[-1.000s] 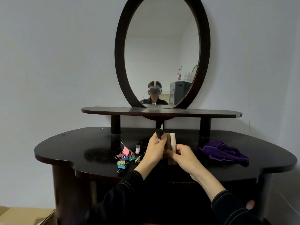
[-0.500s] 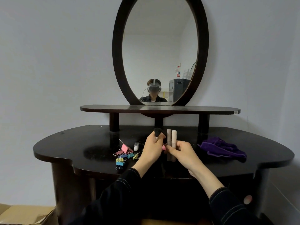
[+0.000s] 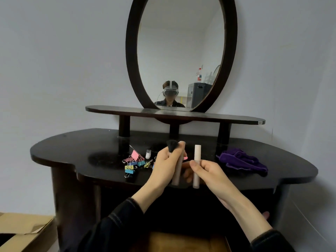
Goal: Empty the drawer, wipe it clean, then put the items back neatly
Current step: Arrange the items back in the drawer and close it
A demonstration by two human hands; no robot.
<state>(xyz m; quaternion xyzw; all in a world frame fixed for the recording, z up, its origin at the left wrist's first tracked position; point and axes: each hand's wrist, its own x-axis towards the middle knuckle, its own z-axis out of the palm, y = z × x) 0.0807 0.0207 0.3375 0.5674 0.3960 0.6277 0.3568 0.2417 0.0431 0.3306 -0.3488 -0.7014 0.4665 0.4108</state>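
Grip | left hand (image 3: pixel 164 168) grips brush (image 3: pixel 171 145) and dark tube (image 3: pixel 176 175) | right hand (image 3: pixel 209 171) pinches pale tube (image 3: pixel 197 151) | advice: lay each flat, parallel

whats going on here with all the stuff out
A person at a dark table holds small items up. The left hand grips a black brush and a tube; the right hand pinches a paler tube. On the table lie binder clips and a small white bottle, a purple cloth to their right. What looks like the open drawer shows below.
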